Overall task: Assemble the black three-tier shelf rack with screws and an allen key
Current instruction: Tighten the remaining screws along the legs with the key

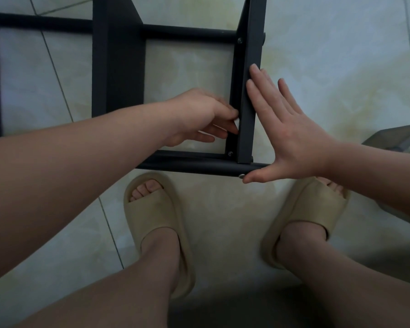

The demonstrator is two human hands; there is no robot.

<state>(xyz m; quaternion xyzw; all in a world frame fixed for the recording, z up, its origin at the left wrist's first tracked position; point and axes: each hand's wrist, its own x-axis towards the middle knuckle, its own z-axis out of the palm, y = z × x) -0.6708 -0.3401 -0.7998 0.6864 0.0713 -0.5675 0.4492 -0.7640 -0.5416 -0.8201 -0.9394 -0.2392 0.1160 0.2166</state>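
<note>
Rack (118,67): black, lying on its side on the tiled floor (317,55), filling the upper left and centre of the frame.
End shelf panel (247,91): a narrow black board standing on edge, running from top centre down to the near tube, and lying between the two hands.
Near tube (187,164): a round black bar crossing the middle of the frame, just above the feet; its right end reaches the right thumb.
Left hand (199,114): comes in from the left edge to the panel's inner side. Its thumb and fingertips are bent toward the board with a small pale shape between them (too small to name, so I cannot tell whether it is gripping anything).
Right hand (287,129): spread flat, fingers straight, holding nothing. The fingertips press on the panel's outer face, and the thumb lies along the underside of the tube's end.
Tube-end screw (241,176): a silver head just beside the right thumb tip.
Lower inner screw (230,153): in the panel's inner corner, just below the left fingers.
Upper inner screw (240,40): at the panel's far corner, well apart from both hands.
Left slipper (156,221): beige, lower centre.
Right slipper (313,209): beige, lower right, partly under the right forearm.
Grey object (398,138): at the right edge, unclear.
</note>
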